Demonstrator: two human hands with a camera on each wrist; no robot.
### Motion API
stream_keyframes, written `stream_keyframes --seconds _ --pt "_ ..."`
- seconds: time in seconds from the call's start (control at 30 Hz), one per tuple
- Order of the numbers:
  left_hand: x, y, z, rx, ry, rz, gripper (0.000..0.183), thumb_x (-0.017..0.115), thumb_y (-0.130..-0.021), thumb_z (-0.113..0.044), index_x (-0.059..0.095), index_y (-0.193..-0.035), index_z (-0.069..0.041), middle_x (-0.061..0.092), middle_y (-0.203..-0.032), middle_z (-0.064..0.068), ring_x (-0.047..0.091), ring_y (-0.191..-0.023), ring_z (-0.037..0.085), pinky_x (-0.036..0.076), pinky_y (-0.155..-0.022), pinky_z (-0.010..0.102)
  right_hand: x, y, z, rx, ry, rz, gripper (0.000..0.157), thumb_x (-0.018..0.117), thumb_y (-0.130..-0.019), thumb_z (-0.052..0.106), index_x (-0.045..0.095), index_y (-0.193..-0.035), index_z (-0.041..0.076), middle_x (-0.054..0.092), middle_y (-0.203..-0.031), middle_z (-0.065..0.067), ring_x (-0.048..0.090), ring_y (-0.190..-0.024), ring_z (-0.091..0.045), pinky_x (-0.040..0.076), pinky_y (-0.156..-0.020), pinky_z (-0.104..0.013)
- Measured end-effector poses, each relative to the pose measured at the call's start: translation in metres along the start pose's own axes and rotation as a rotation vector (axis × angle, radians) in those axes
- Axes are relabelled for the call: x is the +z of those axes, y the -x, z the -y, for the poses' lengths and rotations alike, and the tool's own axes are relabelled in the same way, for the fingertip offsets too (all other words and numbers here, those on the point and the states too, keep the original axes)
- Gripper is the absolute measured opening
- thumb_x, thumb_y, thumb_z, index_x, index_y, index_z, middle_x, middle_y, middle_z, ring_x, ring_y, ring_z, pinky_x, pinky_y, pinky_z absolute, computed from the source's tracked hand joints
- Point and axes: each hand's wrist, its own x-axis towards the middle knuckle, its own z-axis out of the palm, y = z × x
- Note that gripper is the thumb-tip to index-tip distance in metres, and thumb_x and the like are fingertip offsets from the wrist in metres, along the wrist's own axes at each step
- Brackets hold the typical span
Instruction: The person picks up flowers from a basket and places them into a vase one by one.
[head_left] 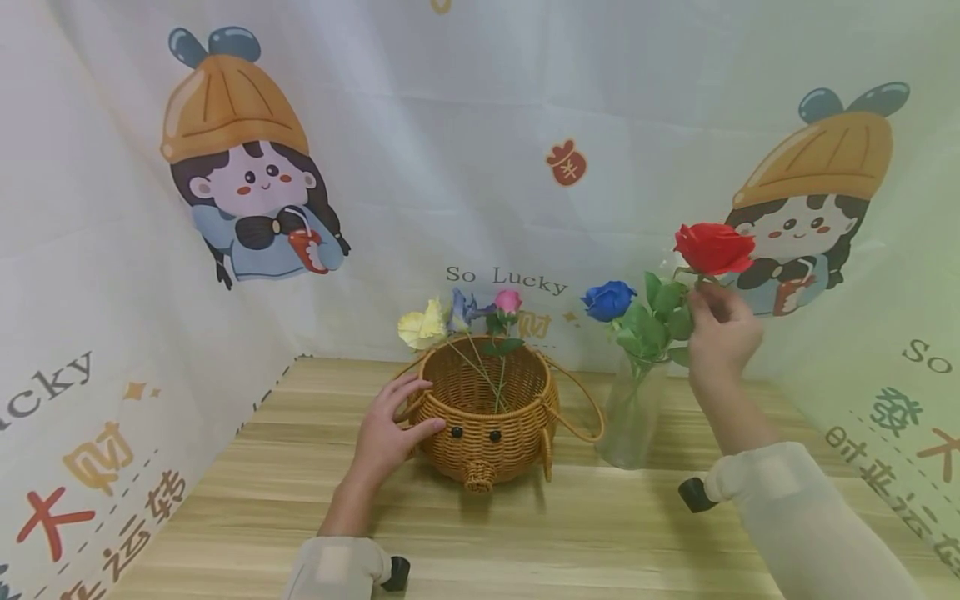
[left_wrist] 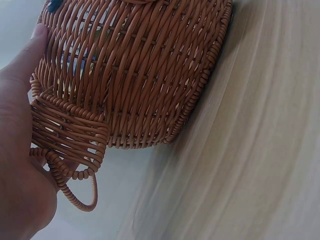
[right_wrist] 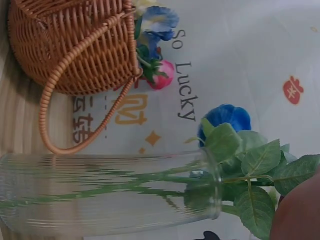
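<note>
A brown wicker basket (head_left: 480,446) with a pig-like snout and black bead eyes stands on the table. My left hand (head_left: 385,429) holds its left side, thumb at the front and fingers at the rim; the left wrist view shows the palm beside a woven ear (left_wrist: 70,132). Inside the basket lean a yellow flower (head_left: 422,323), a bluish-purple flower (head_left: 462,312) and a pink rose (head_left: 507,302). Just under the bloom, my right hand (head_left: 723,337) pinches a red rose (head_left: 714,248) above a clear vase (head_left: 628,421). A blue rose (head_left: 609,300) stands in that vase among green leaves.
Pale wood-grain boards cover the table (head_left: 600,533). Behind and at both sides hangs a white printed cloth (head_left: 450,167) with cartoon figures and lettering. The basket's looped handle (head_left: 596,417) reaches close to the vase.
</note>
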Motion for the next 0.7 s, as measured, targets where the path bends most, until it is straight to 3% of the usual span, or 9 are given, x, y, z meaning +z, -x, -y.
stream_keyframes --seconds 0.3,0.7 --pt "0.001 -0.001 0.001 -0.007 0.011 0.003 0.059 0.089 -0.084 -0.024 0.066 -0.138 -0.010 0.049 -0.158 0.013 0.043 -0.149 0.042 0.054 -0.109 0.056 0.003 0.008 -0.013 -0.064 0.008 0.023 0.021 0.072 -0.096 0.007 0.073 -0.112 -0.007 0.057 -0.069 0.036 0.057 -0.077 0.007 0.048 -0.074 -0.010" --pt "0.000 -0.001 0.001 -0.032 0.021 0.022 0.060 0.089 -0.085 -0.024 0.066 -0.139 -0.013 0.048 -0.160 0.011 0.041 -0.151 0.040 0.053 -0.111 0.053 0.005 0.014 -0.021 -0.085 0.038 0.043 0.020 0.071 -0.096 0.006 0.074 -0.111 -0.007 0.055 -0.067 0.040 0.056 -0.075 0.009 0.047 -0.071 -0.009"
